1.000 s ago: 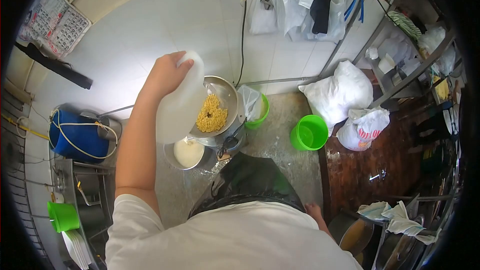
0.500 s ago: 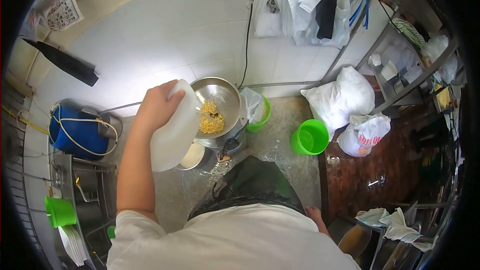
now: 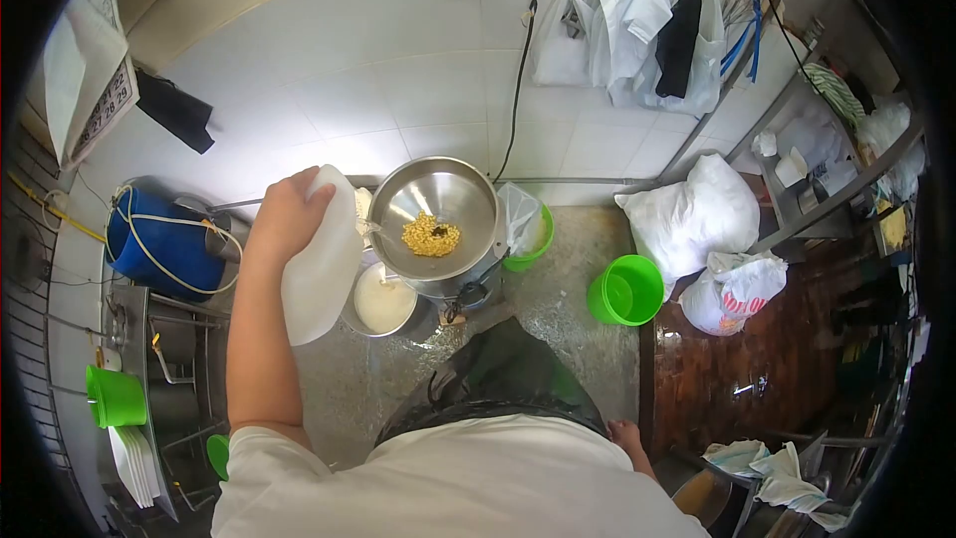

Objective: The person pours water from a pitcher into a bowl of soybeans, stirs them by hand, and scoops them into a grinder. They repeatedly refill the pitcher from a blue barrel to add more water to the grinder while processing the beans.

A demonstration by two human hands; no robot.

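Observation:
My left hand [image 3: 289,214] grips the upper end of a translucent white plastic jug [image 3: 324,259], tilted beside a wide steel hopper [image 3: 388,194]. Wet yellow beans [image 3: 431,236] lie in the bottom of the hopper, around a dark opening. The hopper sits on a grinder-like machine [image 3: 468,289]. Below and to its left stands a steel pot [image 3: 403,324] with creamy white liquid [image 3: 383,299] in it. My right hand [image 3: 627,433] hangs low by my right side, far from the hopper; its fingers are too small and partly hidden to read.
Right of the machine is a green bucket [image 3: 538,254] with a clear bag, then another green bucket [image 3: 625,291]. White sacks [image 3: 697,209] lean by a shelf rack. A blue barrel [image 3: 164,249] with a hose stands left. The concrete floor [image 3: 558,329] looks wet.
The jug has moved left, away from the hopper's rim, uncovering more of the hopper and pot. The bean pile looks smaller and more compact. The head view has shifted slightly.

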